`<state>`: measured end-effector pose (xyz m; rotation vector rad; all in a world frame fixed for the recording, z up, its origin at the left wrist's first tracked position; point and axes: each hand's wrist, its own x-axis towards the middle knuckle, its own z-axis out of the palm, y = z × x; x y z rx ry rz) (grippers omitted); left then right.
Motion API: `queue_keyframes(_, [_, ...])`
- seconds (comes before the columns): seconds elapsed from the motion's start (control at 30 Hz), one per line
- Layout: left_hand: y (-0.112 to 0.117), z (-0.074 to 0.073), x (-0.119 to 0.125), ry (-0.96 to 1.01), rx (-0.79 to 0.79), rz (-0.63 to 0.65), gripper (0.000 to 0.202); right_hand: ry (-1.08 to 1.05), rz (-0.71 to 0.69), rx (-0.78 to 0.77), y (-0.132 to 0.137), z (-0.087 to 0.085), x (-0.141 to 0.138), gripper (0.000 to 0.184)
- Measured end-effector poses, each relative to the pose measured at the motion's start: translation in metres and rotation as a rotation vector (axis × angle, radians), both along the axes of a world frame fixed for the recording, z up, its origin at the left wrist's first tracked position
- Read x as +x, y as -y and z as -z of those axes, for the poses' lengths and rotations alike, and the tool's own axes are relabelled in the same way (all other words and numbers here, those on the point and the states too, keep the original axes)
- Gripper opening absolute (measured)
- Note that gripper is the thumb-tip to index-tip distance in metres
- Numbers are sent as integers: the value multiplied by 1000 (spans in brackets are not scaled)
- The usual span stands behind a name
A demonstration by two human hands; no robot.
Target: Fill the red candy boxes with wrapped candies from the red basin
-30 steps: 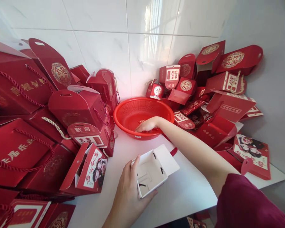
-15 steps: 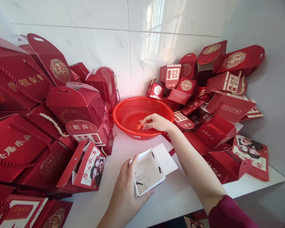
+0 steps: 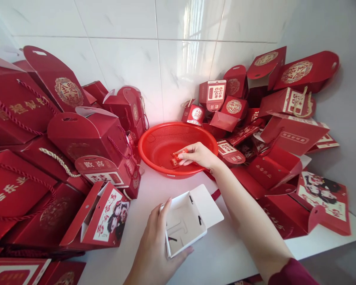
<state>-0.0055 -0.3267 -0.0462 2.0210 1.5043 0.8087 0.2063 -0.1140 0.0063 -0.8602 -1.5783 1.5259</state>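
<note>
My left hand (image 3: 157,233) grips a small white cardboard box (image 3: 186,221) from its left side and below. The box is open, its flap (image 3: 209,208) folded out to the right, with two dark slots by the flap and cut lines on its inner bottom. Over the front right of a red plastic colander (image 3: 148,158), my right hand (image 3: 197,155) pinches a small red wrapped packet (image 3: 182,152) with gold-coloured marks. Another small red packet (image 3: 174,162) lies in the colander just below the fingers. What the packets contain is hidden.
Red gift boxes (image 3: 86,132) with rope handles are piled on the left. More red boxes (image 3: 273,170), some with open lids, are heaped on the right. A white tiled wall (image 3: 121,63) rises behind the white table (image 3: 106,263).
The red packet in my right hand shows more plainly now, and the hand has hardly shifted. The white box sits slightly lower and further left. The camera view has moved a little.
</note>
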Motion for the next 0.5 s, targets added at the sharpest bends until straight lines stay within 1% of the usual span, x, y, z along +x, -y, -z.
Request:
queue_keyframes(0.1, [0, -1, 0, 0, -8, 1, 101, 16, 28, 49, 1, -1, -2, 41])
queue_keyframes(0.2, [0, -3, 1, 9, -12, 14, 101, 48, 15, 103, 4, -3, -4, 40])
queue_keyframes(0.3, [1, -5, 0, 23, -19, 21, 101, 36, 5, 118, 8, -6, -7, 40])
queue_keyframes(0.4, [2, -4, 0, 31, -27, 22, 99, -25, -43, 114, 12, -11, -9, 42])
queue_keyframes(0.5, [-1, -3, 0, 37, -14, 8, 96, -8, -135, 146, 21, -21, -6, 41])
